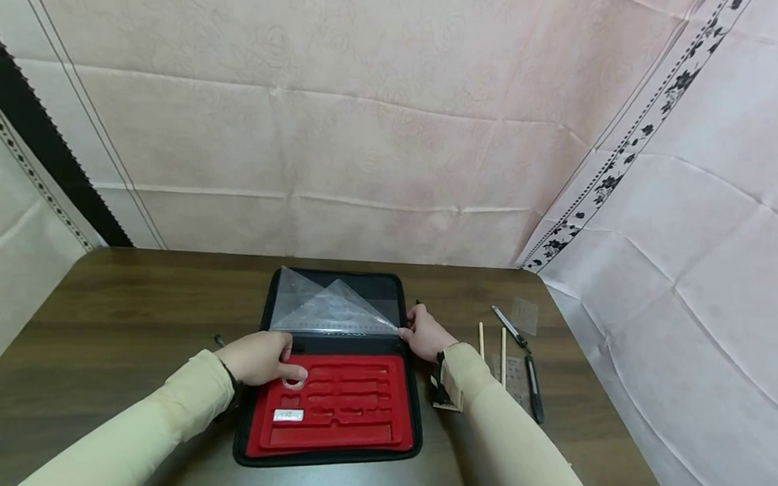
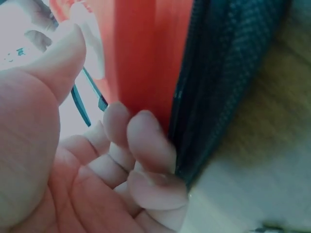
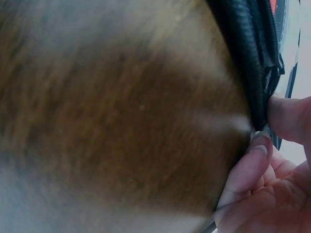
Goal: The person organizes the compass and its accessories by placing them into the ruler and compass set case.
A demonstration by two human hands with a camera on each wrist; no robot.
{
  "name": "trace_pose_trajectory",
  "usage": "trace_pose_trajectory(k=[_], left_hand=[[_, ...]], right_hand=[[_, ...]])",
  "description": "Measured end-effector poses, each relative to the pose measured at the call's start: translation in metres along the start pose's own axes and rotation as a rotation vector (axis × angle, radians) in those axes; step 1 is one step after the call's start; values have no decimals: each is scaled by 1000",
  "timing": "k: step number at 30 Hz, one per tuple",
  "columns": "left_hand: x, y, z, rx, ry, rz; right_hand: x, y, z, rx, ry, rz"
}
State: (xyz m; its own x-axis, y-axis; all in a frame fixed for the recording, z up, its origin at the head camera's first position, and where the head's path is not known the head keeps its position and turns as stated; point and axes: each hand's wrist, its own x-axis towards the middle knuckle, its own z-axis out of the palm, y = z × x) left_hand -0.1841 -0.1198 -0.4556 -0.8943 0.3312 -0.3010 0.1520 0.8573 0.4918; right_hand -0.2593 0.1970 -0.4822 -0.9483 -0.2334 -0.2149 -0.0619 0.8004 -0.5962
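An unzipped black case [image 1: 409, 452] lies spread on the table, with a red molded tray [image 1: 343, 443] in its near half. Clear plastic triangular pieces [image 1: 338, 307] lie over the far half. My left hand [image 1: 255, 357] rests at the case's left edge; its loosely bent fingertips touch the border of the red tray in the left wrist view. Its thumb extends to a small white ring [image 1: 294, 384] on the tray. On the right edge, my right hand [image 1: 426, 334] pinches the case's zippered rim [image 3: 260, 97] between thumb and fingers. A small white block [image 1: 288, 415] sits in the tray.
Right of the case lie two pale wooden sticks [image 1: 504, 358], a silver-and-black slim tool [image 1: 509, 326], a black-handled tool [image 1: 534, 389] and a clear sheet [image 1: 525, 316]. A small wooden piece [image 1: 446, 405] is partly hidden by the right wrist. Patterned cloth [image 1: 367, 160] hangs behind the table.
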Motion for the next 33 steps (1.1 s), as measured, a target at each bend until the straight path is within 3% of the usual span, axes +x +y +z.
trace_pose_trajectory(k=[13, 18, 26, 30, 33], left_hand=[[0, 0, 8, 87, 55, -51], [-3, -7, 6, 88, 83, -24], [-17, -34, -27, 4, 133, 24], [-32, -49, -46, 43, 129, 31], [-42, -61, -52, 81, 105, 23]], right_hand=[[0, -3, -2, -9, 6, -10], [1, 0, 0, -3, 5, 6], [0, -1, 0, 8, -10, -1], [-1, 0, 0, 3, -7, -2], [1, 1, -1, -2, -5, -7]])
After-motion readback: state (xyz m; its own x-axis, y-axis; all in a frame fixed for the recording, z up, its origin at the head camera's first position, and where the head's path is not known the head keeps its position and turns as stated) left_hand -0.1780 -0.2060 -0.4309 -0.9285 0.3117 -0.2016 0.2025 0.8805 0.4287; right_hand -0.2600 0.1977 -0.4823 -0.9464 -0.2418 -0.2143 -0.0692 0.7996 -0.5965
